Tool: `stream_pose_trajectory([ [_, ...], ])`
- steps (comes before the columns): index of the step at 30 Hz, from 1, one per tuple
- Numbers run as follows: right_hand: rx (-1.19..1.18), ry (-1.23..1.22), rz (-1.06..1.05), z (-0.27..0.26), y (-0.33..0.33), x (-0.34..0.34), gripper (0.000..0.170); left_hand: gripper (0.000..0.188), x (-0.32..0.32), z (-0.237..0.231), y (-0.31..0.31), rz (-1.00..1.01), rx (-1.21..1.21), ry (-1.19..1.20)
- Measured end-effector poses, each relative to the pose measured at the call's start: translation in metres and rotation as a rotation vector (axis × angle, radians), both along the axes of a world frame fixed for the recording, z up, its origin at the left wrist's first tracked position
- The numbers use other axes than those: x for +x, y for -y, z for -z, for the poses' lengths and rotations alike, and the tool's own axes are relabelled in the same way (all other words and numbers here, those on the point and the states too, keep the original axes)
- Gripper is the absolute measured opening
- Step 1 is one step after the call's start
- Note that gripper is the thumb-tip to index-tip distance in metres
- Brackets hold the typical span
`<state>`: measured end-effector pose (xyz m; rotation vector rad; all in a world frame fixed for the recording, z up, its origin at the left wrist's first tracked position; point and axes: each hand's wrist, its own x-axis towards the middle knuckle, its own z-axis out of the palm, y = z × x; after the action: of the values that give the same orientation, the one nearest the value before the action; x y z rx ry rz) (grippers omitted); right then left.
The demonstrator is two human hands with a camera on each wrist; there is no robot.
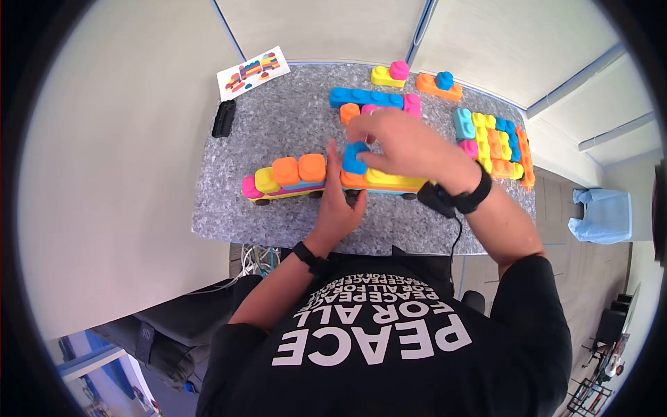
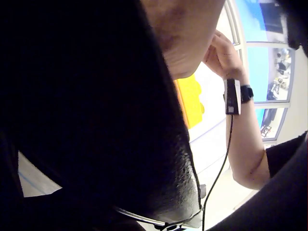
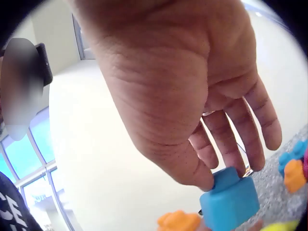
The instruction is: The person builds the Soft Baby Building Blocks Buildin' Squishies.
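Right hand (image 3: 186,94) above, pinching blue block (image 3: 230,204) at end of orange-yellow car (image 1: 394,183); left hand (image 1: 337,206), fingers straight, against same end.

A speckled grey table (image 1: 219,219) stands against pale panels (image 1: 319,31). At its far left corner lies a card (image 1: 253,73) printed with colourful blocks, and just beside that, a black case (image 1: 224,119). White cables (image 1: 258,260) tangle below the near left edge, with a black bag (image 1: 128,333) near them. Beyond the table's right end, a bin (image 1: 603,215) with a light blue liner stands on the grey floor (image 1: 556,267).
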<state>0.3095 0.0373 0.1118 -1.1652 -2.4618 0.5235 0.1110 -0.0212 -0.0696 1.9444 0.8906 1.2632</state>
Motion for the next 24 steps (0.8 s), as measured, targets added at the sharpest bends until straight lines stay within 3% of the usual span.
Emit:
stream_pose_trajectory([
  [10,0.103,-0.195,0.177,0.062,0.036,-0.015,0.025,0.115,-0.002,-0.011,0.001,0.011,-0.077,0.005],
  [17,0.150,-0.260,0.210,0.074,0.055,-0.018,0.022,0.106,-0.005,-0.010,-0.001,0.020,-0.027,-0.072],
  [24,0.249,-0.183,0.239,0.078,0.065,-0.021,0.037,0.102,-0.003,-0.014,0.001,0.003,-0.009,-0.080],
])
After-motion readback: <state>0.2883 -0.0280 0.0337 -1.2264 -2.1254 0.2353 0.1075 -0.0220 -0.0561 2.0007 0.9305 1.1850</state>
